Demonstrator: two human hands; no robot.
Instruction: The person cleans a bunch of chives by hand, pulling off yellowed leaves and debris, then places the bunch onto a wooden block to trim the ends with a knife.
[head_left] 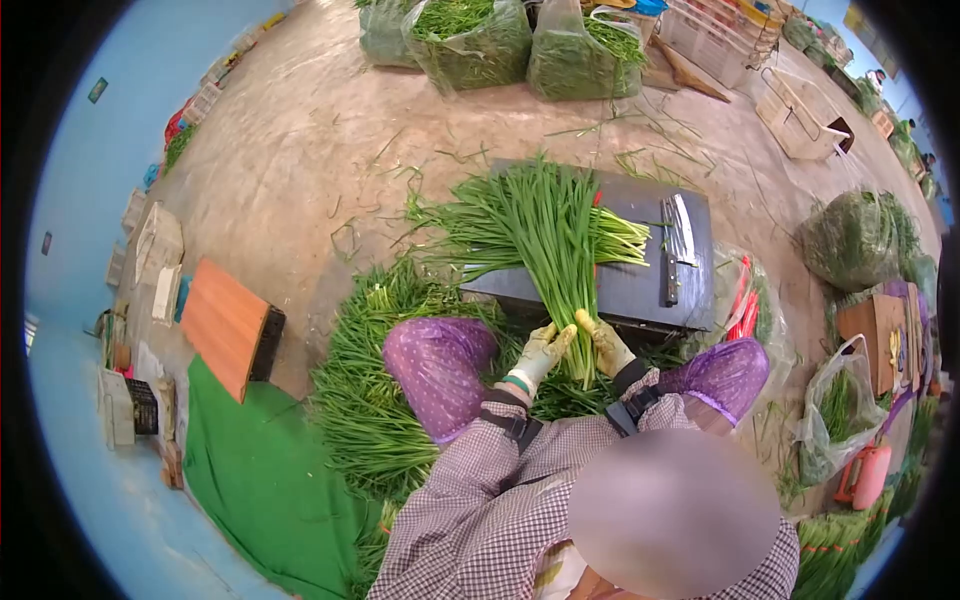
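Observation:
Both of my hands wear light gloves with yellowish fingers. My left hand (pixel 540 357) and my right hand (pixel 606 345) are closed around the stalk ends of a bunch of garlic chives (pixel 552 235), one on each side. The leaves fan out away from me over a dark low table (pixel 640 300). Beneath them, another bunch lies crosswise, its pale stalk ends (pixel 625 240) pointing right. A knife (pixel 671 285) with a dark handle rests on the table's right side, blade pointing away. Loose chives (pixel 375 400) are heaped on the floor around my left knee.
Red strips (pixel 742 305) lie on a clear bag right of the table. Full bags of greens (pixel 470 50) stand at the far side, with another bag (pixel 860 240) at right. A brown board (pixel 228 325) and green cloth (pixel 260 480) are on the left. A white crate (pixel 800 115) stands farther back.

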